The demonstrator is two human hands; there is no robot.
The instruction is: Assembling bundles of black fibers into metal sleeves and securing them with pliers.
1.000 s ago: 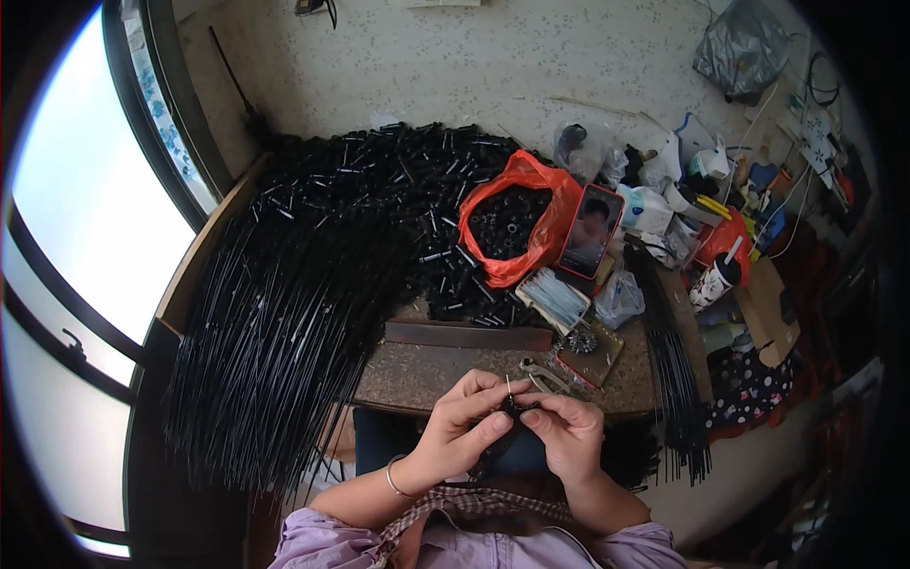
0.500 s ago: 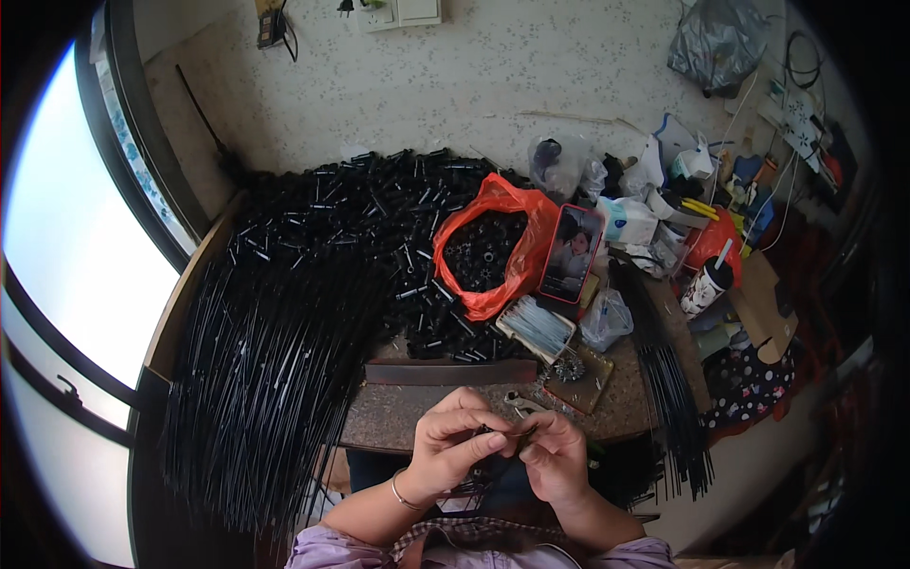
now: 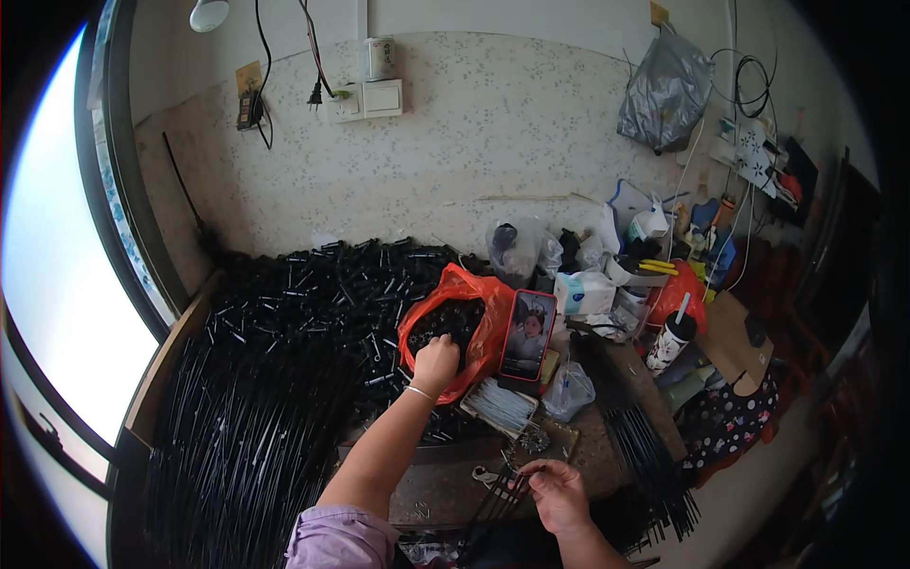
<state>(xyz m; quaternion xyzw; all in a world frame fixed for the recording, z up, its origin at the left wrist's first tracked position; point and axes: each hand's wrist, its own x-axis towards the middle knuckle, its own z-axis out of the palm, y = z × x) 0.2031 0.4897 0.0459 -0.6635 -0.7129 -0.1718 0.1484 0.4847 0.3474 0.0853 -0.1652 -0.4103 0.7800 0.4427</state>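
My left hand (image 3: 437,364) reaches into an orange-red plastic bag (image 3: 486,334) filled with small black ring-like parts (image 3: 445,321). Its fingers are curled downward and pressed together; their tips and whatever they grip are hidden. Near the table's front edge, my right hand (image 3: 559,495) is closed in a pinch on a bunch of thin black rods (image 3: 500,501). The rods hang down and to the left from the fingertips, and my fingers cover part of their joined upper end.
Long black rods (image 3: 237,446) lie in a mass at the left, below heaped black tubes (image 3: 313,284). A phone (image 3: 528,334) leans beside the bag. Nearby are a box of pale strips (image 3: 500,406), pliers (image 3: 485,476), more rods (image 3: 630,427) and a tumbler (image 3: 671,343).
My left hand has left my right hand and moved forward into the bag. The right hand has lowered slightly, keeping the rods. The view has tilted up, showing more wall.
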